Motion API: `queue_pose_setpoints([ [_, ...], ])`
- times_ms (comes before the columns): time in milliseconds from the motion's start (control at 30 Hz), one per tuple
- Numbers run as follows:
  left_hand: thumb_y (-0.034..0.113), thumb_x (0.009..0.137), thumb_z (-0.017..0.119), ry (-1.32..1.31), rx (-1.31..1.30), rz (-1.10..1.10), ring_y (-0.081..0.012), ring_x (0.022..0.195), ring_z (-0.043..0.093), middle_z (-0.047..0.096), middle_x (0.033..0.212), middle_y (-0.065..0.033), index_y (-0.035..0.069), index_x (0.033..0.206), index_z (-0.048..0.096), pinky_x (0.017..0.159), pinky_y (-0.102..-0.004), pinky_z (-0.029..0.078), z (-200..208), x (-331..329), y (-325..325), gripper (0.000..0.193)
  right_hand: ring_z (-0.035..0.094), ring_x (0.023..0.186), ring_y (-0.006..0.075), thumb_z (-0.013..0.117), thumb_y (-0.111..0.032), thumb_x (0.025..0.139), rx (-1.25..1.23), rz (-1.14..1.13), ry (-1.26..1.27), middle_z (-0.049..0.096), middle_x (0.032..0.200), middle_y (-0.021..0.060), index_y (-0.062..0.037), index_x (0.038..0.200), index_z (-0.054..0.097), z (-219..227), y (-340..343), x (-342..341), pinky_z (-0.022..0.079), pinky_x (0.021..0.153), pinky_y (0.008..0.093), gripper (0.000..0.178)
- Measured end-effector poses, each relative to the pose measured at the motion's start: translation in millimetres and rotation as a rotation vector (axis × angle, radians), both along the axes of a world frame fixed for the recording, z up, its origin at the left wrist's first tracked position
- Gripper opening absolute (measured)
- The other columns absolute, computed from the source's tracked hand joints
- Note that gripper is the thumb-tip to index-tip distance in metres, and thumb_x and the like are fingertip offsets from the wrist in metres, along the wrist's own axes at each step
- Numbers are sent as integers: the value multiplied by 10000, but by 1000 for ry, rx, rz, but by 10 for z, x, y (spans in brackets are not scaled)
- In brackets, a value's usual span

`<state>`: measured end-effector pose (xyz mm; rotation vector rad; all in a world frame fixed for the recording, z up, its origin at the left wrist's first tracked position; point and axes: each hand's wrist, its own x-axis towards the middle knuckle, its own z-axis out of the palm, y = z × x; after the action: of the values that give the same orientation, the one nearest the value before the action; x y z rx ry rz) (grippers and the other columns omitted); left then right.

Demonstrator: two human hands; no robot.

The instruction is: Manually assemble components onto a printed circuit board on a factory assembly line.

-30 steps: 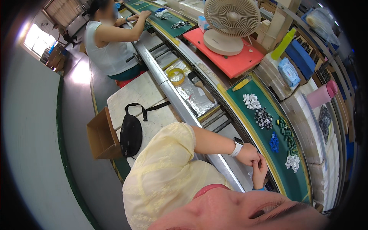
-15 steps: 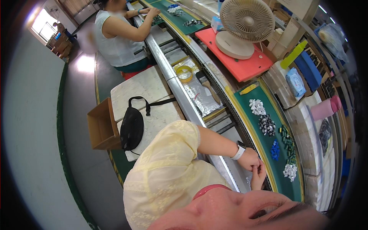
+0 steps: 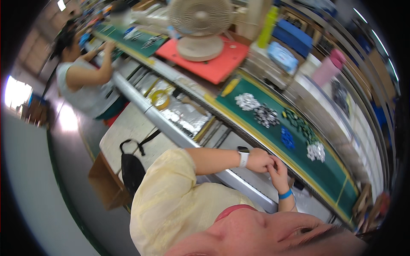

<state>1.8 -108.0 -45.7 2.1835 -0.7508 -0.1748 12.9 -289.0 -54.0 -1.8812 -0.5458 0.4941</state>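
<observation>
My left hand [image 3: 258,161], with a white-strapped watch [image 3: 243,157] on its wrist, meets my right hand [image 3: 279,176] in front of my body. A blue band [image 3: 285,194] circles my right wrist. Fingertips of both hands are pinched together; whatever lies between them is too small or hidden to make out. Just beyond them, on a green belt [image 3: 260,132], lie small piles of parts: a white pile [image 3: 247,101], a black-and-white pile [image 3: 266,115], a blue pile [image 3: 287,138], a long green pile [image 3: 301,123] and a nearer white pile [image 3: 316,152].
A metal rail [image 3: 171,132] runs along the line's near side. Past the belt stand a fan [image 3: 200,47] on a red board [image 3: 226,64], a wipes pack [image 3: 282,57] and a pink bottle [image 3: 328,68]. Another person [image 3: 85,81] works at far left. A black bag [image 3: 132,170] lies at left.
The whole view has turned, so the belt and fan sit further left and higher. My hands stay together, and the blue band on my right wrist now shows.
</observation>
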Motion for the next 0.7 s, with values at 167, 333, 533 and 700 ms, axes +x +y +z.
queue_pose_setpoints([
  [167,179,724,575,35,28,-53,-331,707,605,636,785,-126,119,890,634,614,-421,481,6,48,-12,186,605,852,203,581,-119,815,-10,-21,-57,617,976,129,3,1110,541,132,29,4,477,765,294,322],
  [333,157,725,582,52,-1,-99,-324,754,608,636,822,-136,86,917,633,655,-404,488,-13,72,-42,211,610,854,230,580,-150,812,-45,-18,-55,617,989,135,-11,1114,542,175,-18,8,481,760,305,335],
  [533,154,725,585,32,-6,-118,-324,735,611,634,826,-143,75,919,622,652,-400,490,-27,68,-8,214,615,850,260,581,-190,807,-38,9,-109,623,967,144,-32,1101,552,147,9,6,485,751,326,335],
  [700,155,739,585,56,63,-140,-323,727,613,633,827,-140,77,941,601,639,-400,490,4,69,-19,218,612,855,300,584,-223,788,-86,68,-161,622,968,161,-36,1096,552,113,-12,2,486,751,357,363],
])
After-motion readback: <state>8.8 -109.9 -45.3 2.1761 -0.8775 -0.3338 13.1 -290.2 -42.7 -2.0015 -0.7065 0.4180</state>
